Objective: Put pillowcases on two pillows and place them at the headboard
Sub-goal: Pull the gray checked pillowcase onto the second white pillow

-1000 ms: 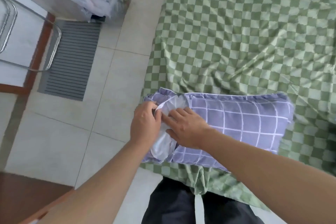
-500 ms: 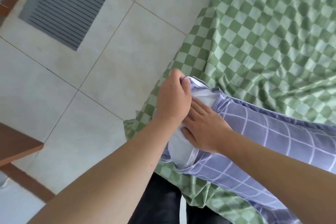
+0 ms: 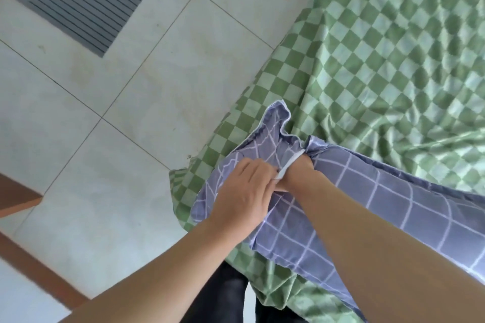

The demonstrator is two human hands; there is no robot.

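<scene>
Half a second ago the white end of the pillow showed between the two hands at the mouth of the pillowcase; now almost none of it shows. The purple grid-patterned pillowcase (image 3: 349, 199) covers that end, and only a thin white strip is visible at its opening, beside the right wrist. The right hand (image 3: 294, 173) lay flat on the white fabric earlier; now it is pushed into the opening past the knuckles, so only the wrist and the heel of the hand show, and I cannot tell how its fingers lie. The left hand (image 3: 244, 196) has dropped from the top corner of the opening to its near edge, where its fingers curl round the hem and grip it, knuckles up. A ruffled corner of the case now stands up just beyond both hands.

The pillowcase holds the pillow, which fills it out as a long padded shape running to the right edge of the view. It lies at the near corner of the bed (image 3: 380, 60), on the green checkered sheet, touching it and overhanging the edge a little.

The view has shifted closer and farther right: the grey striped mat (image 3: 86, 0) on the tiled floor (image 3: 131, 113) sits well apart at upper left.
</scene>
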